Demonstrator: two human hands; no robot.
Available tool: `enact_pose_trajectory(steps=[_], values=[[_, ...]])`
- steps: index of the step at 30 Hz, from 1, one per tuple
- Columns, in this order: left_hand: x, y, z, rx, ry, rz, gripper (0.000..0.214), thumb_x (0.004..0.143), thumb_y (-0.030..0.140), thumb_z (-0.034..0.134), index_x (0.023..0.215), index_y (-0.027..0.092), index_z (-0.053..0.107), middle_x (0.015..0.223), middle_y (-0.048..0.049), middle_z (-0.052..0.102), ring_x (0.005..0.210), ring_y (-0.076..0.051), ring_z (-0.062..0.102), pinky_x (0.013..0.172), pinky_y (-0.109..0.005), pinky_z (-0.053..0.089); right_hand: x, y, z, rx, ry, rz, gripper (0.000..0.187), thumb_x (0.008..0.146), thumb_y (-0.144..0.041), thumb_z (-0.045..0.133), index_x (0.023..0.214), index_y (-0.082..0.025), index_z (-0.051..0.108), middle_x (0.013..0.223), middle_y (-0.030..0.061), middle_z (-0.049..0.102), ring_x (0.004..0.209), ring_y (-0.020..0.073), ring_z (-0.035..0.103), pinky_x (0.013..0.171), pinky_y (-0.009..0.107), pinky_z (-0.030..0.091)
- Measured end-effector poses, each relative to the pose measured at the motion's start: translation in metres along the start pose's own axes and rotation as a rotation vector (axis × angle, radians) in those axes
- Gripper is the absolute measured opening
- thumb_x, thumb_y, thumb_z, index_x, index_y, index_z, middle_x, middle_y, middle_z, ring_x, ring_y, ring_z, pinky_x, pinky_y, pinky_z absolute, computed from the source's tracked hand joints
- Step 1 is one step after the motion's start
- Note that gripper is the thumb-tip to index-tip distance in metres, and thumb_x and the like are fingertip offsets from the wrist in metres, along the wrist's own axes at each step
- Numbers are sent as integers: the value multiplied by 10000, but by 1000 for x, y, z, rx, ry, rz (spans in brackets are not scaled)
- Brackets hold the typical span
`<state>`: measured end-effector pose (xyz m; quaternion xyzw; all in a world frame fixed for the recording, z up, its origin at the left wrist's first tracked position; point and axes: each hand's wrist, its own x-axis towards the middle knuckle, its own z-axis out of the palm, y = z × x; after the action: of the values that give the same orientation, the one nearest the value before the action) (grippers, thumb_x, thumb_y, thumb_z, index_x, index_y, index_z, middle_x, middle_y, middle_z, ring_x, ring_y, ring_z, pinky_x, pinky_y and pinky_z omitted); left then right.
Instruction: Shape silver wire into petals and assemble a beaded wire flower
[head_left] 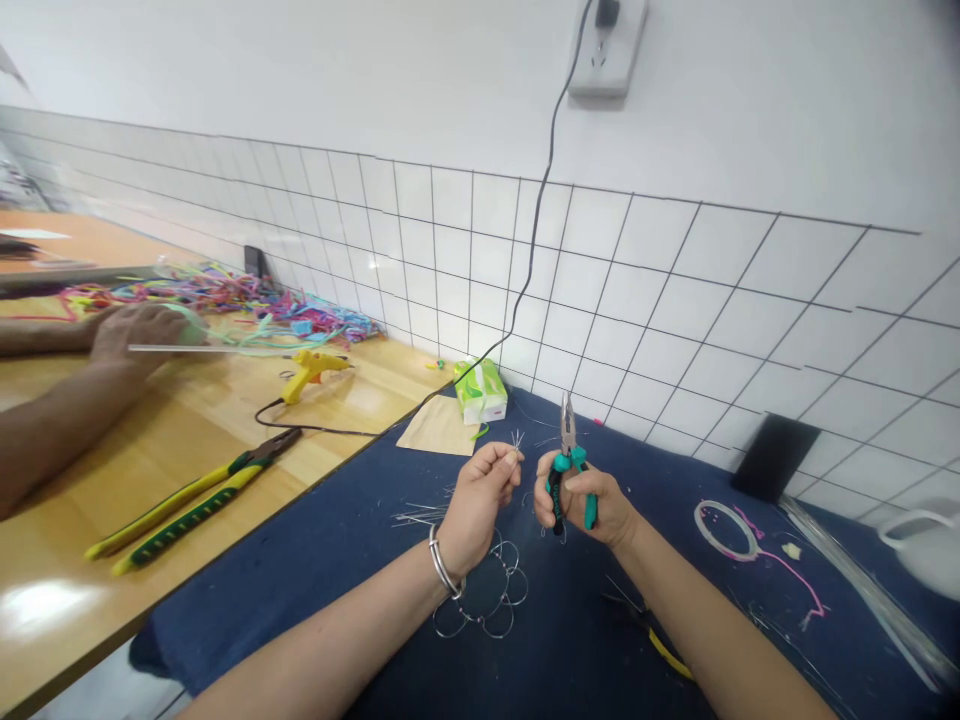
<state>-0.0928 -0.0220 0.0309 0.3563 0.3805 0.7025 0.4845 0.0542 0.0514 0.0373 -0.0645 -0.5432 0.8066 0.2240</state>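
Between thumb and fingertips, my left hand [486, 495] pinches a small bunch of thin silvery wires [517, 441] whose ends fan out upward. A metal bangle circles that wrist. My right hand [592, 500] is wrapped round the teal and black handles of a pair of pliers [568, 440], jaws pointing up, close beside the wires but apart from them. Beneath my left hand, a flower-like ring of wire loops [496, 632] lies on the dark blue cloth [390, 650]. More cut wires [420, 513] lie left of my left hand, partly hidden by it.
On the wooden table at left are long yellow-green pliers [195, 505], a yellow glue gun [309, 375] and a co-worker's hands [139, 330]. A tissue pack [481, 391] stands by the wall. At right lie a white ring [726, 530], wire bundles [862, 590] and a white cup [926, 550].
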Motion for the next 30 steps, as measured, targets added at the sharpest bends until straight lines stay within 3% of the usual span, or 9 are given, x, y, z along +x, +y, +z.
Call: enact_pose_trajectory(steps=[6, 13, 30], values=[[-1, 2, 1, 3, 2, 5, 214, 776, 365, 559, 817, 156, 537, 601, 38, 474, 428, -38, 301, 419, -179, 209, -1, 0, 2, 1, -49, 27, 374, 668, -295, 475, 1012, -150, 471, 745, 68, 593, 638, 214, 580, 627, 378, 400], [-1, 2, 1, 18, 0, 7, 201, 781, 357, 554, 820, 160, 538, 603, 36, 474, 437, -43, 313, 427, -181, 218, -3, 7, 2, -4, 0, 14, 299, 688, -260, 469, 962, -142, 495, 653, 26, 549, 523, 158, 516, 565, 331, 389], [-2, 0, 5, 45, -2, -3, 199, 767, 352, 573, 797, 157, 547, 597, 34, 482, 439, -44, 322, 429, -181, 222, -14, 13, -5, 11, 5, 33, 343, 676, -302, 471, 983, -151, 492, 685, 49, 579, 559, 184, 550, 573, 343, 401]])
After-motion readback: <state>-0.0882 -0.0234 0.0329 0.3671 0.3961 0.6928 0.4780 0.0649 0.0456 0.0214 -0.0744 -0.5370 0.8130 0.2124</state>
